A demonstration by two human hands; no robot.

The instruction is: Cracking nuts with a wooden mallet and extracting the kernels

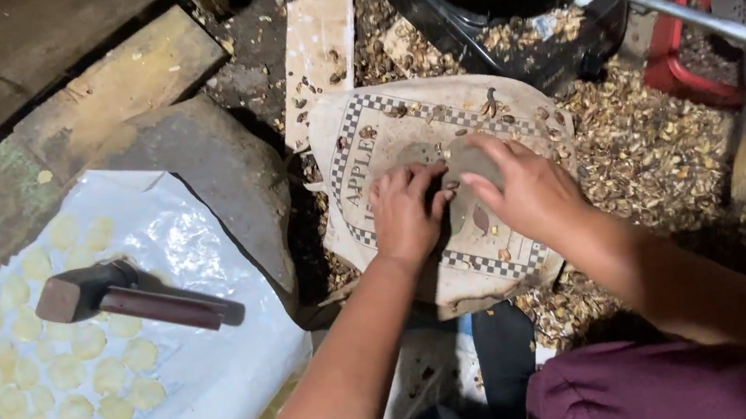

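Stone (470,160) sits on the cloth sack (401,129) just below the black stove (502,24), and both your hands are on it: your left hand (407,215) presses its bent fingers against the near-left edge, and your right hand (524,190) lies over the right side with fingers spread along the top. Neither hand closes fully around it, so it looks braced rather than lifted. Small dark nut pieces (480,220) lie on the sack right beside your fingers, and loose shells (644,154) cover the ground to the right. If the stone tips or slides on the wrinkled cloth, it could pinch your fingertips or scatter the pieces into the shells. The hammer (130,294) rests well apart on the plastic sheet (210,356), among pale flattened discs (92,376).
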